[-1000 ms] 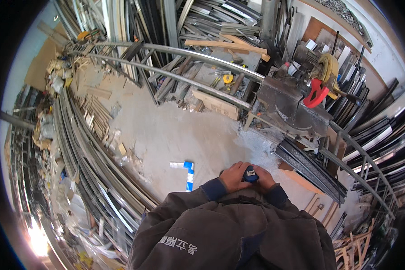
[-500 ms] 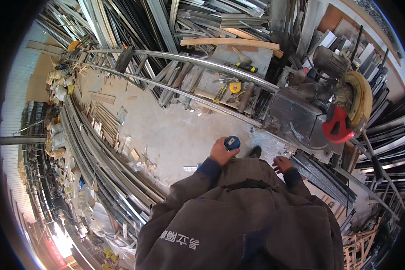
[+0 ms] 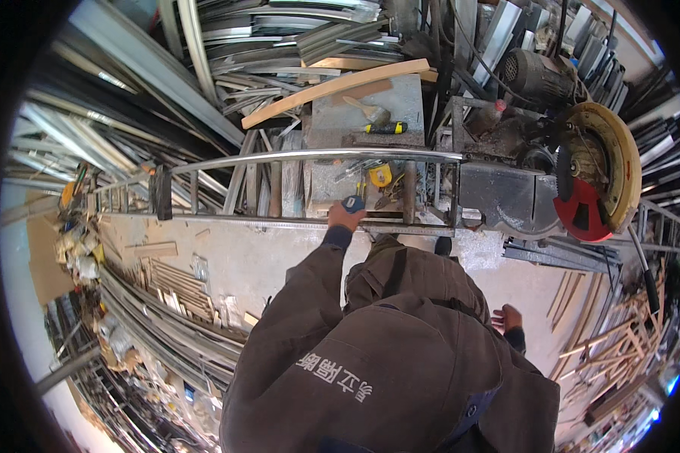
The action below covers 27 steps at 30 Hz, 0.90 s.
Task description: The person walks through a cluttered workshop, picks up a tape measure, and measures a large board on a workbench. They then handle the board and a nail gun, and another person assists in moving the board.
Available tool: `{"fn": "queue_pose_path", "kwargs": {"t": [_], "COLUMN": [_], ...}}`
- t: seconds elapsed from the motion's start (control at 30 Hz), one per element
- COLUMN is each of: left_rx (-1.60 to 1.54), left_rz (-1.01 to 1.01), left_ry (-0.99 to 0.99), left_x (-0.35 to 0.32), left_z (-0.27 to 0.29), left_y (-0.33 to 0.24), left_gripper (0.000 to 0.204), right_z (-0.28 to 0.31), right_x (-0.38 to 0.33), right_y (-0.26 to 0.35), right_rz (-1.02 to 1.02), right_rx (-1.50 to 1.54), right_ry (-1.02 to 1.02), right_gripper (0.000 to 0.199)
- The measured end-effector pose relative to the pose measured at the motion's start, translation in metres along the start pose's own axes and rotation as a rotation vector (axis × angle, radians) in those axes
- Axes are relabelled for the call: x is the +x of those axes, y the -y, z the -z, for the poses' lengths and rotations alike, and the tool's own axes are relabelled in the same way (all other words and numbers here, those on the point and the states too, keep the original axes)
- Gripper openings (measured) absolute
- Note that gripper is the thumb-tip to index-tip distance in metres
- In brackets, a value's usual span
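My left hand (image 3: 345, 218) is wrapped round a blue tape measure (image 3: 353, 203), held over the near rail (image 3: 279, 222) of the long metal rack. A yellow tape measure (image 3: 381, 177) lies close by on the rack's tool shelf, with pliers (image 3: 389, 198) just below it. My right hand (image 3: 508, 318) hangs low at my right side, its fingers loosely bent and a little apart, with nothing visible in it.
A cut-off saw (image 3: 601, 170) with a red guard and motor stands at the rack's right end. A brush (image 3: 369, 110) and a yellow-black tool (image 3: 386, 128) lie on a board beyond the rack. Metal profiles (image 3: 166, 302) and wooden strips (image 3: 177, 283) cover the left floor.
I have turned and come closer to the rack. My left hand has moved forward with the blue tape measure to the near rail. My right hand has dropped back to my side.
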State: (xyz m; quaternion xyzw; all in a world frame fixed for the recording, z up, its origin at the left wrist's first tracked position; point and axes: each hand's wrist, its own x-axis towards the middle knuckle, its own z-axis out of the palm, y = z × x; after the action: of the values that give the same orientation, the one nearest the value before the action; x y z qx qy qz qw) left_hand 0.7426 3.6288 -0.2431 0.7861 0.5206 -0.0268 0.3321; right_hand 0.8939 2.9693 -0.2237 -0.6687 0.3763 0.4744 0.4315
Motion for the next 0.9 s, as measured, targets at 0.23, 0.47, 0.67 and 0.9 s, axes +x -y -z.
{"fn": "queue_pose_path", "kwargs": {"t": [0.23,0.47,0.67,0.9], "left_rx": [0.176,0.108,-0.093,0.136], "left_rz": [0.114,0.049,0.125,-0.097], "left_ry": [0.157,0.067,-0.064,0.191], "left_x": [0.101,0.123,0.110,0.073], "left_z": [0.007,-0.011,-0.006,-0.016], "left_y": [0.042,0.051,0.031,0.024], "left_gripper": [0.082,0.100,0.102,0.053], "right_z": [-0.091,-0.211,-0.216,-0.222], "right_x": [-0.074,-0.187,-0.176,-0.179], "right_y": [-0.096,0.036,0.038,0.041], "right_rz": [0.528,0.219,0.406,0.299], "right_rx": [-0.685,-0.327,-0.602,-0.723], "right_ry": [-0.094,-0.106,-0.125,-0.117], "right_gripper": [0.035,0.026,0.028,0.038]}}
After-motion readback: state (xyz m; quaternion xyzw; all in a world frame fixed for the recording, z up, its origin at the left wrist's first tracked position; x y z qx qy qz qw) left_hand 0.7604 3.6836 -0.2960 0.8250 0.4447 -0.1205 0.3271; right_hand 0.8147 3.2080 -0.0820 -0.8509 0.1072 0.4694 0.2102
